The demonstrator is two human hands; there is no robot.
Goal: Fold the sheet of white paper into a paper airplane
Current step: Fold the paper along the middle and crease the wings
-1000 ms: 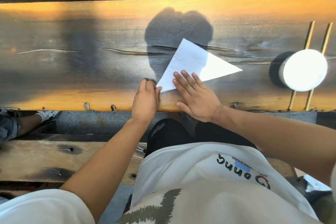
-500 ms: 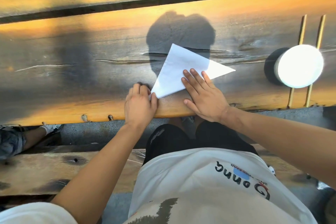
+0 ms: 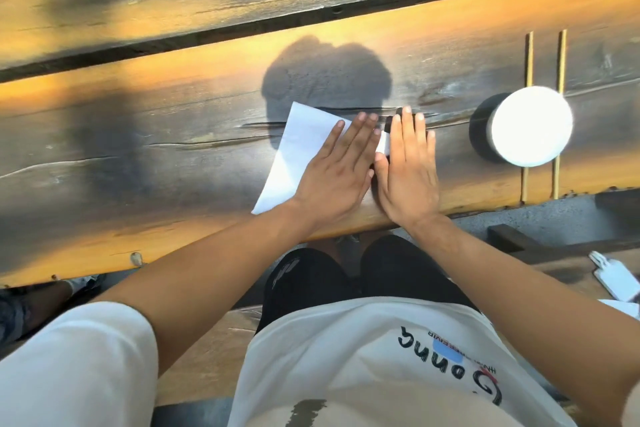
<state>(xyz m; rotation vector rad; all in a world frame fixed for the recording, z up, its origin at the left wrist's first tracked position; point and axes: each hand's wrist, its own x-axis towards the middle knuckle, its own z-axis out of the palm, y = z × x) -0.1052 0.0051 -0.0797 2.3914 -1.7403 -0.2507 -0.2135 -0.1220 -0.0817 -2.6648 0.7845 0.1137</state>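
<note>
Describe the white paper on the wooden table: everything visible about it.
The white paper is a plain, unprinted folded sheet lying flat on the dark, weathered wooden table, near its front edge. Its exposed part narrows to a corner at the near left and another at the far side; the rest is hidden. The left hand lies flat, palm down, across its right portion, and the right hand lies flat beside it, with only a sliver of white showing between them. Part of the paper sits in a shadow cast on the table.

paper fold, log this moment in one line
step: pressing fold | paper: flat on table | left hand: flat on paper | right hand: flat on paper's right end
</note>
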